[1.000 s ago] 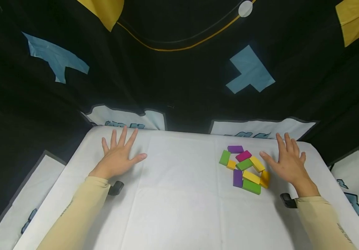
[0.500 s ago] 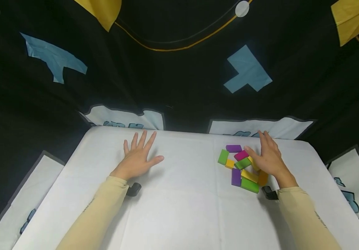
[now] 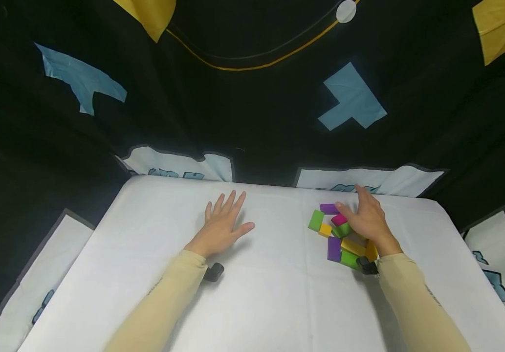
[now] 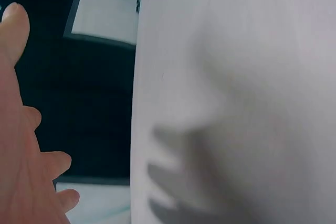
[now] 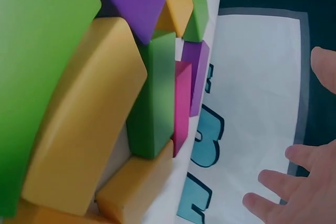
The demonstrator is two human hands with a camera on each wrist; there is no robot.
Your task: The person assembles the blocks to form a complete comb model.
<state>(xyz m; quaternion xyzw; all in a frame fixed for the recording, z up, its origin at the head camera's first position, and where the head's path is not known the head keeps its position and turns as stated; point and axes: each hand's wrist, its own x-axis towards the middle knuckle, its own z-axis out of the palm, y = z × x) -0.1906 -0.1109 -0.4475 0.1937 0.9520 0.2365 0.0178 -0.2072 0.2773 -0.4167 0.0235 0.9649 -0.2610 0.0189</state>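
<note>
Spread fingers and an outstretched thumb mark my left hand (image 3: 220, 229), held over the white tabletop left of its middle, touching nothing I can see. My right hand (image 3: 367, 219) hovers above the right side of a loose cluster of coloured blocks, thumb apart from the fingers, holding nothing. Among the blocks are a green block (image 3: 316, 220), a purple block (image 3: 334, 249), a yellow block (image 3: 353, 247) and a pink block (image 5: 182, 106). In the head view the right hand and wrist cover part of the cluster. The right wrist view has the blocks lying flat, close together.
A white-covered table (image 3: 261, 293) spans the front. Behind it hangs a black curtain (image 3: 234, 122) with blue and yellow patches. A small black wrist device (image 3: 214, 272) is on the left wrist, and a similar device (image 3: 367, 266) on the right.
Both hands have moved inward: the left hand went right across the table, and the right hand went left from beside the blocks to above them. The blocks have not visibly moved.
</note>
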